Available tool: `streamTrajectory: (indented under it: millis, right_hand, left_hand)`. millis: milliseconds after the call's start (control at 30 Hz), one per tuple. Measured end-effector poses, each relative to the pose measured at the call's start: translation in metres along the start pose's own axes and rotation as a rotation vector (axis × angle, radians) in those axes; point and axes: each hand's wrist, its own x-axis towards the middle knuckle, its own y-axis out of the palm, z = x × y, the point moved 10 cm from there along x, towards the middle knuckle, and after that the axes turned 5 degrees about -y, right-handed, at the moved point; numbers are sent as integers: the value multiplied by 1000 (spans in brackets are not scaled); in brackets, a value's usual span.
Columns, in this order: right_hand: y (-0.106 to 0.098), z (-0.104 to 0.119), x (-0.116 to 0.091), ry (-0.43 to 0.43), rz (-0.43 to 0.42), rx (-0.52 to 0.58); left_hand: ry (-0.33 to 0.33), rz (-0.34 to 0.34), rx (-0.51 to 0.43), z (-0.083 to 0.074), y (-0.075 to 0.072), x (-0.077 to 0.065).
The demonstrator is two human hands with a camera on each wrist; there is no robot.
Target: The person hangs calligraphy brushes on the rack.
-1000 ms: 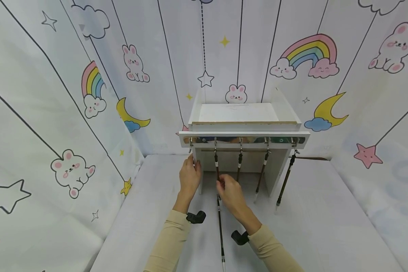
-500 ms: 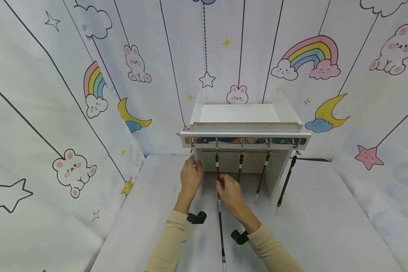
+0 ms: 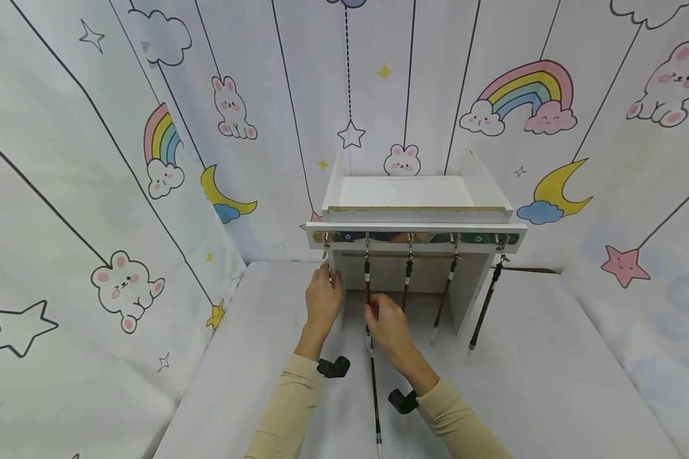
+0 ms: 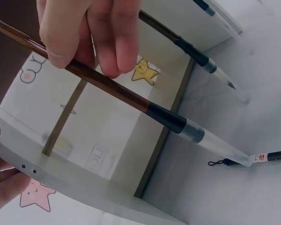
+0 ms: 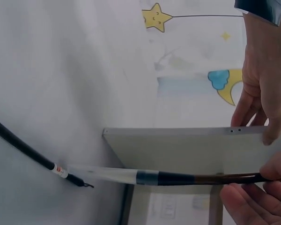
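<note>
Right hand [image 3: 387, 322] has the hanging brush [image 4: 131, 97] pinched by its handle, just to the right of the left hand [image 3: 324, 299], which grips the rack's side panel [image 5: 178, 147] between thumb and fingers. Another brush [image 3: 374, 389] lies on the table [image 3: 229, 382] below.

Close-fitting beige sleeves [image 3: 288, 408], softly creased, and a small black angular camera [image 3: 334, 367] at each wrist.
</note>
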Motion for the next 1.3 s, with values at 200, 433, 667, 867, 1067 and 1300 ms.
streamTrajectory:
  millis: [200,433,667,867,1067,1300]
  right_hand:
    - [-4,-2,-2,13,-5,18]
    - [-14,4,-4,-20,-24,21]
    - [-27,12,-9,-23,-19,14]
    - [-50,31,-6,-103,-54,5]
    - [-82,57,4,-217,-97,-32]
    - [-122,83,20,-305,-135,-59]
  left_hand:
    - [20,-25,-1,-4,-2,0]
    - [6,-7,-4,-5,0,-1]
    - [-7,3,-5,-4,2,-2]
    - [-5,-3,-6,-4,1,-2]
    - [-16,-4,-11,-5,-2,-3]
    - [-16,5,5,1,0,-1]
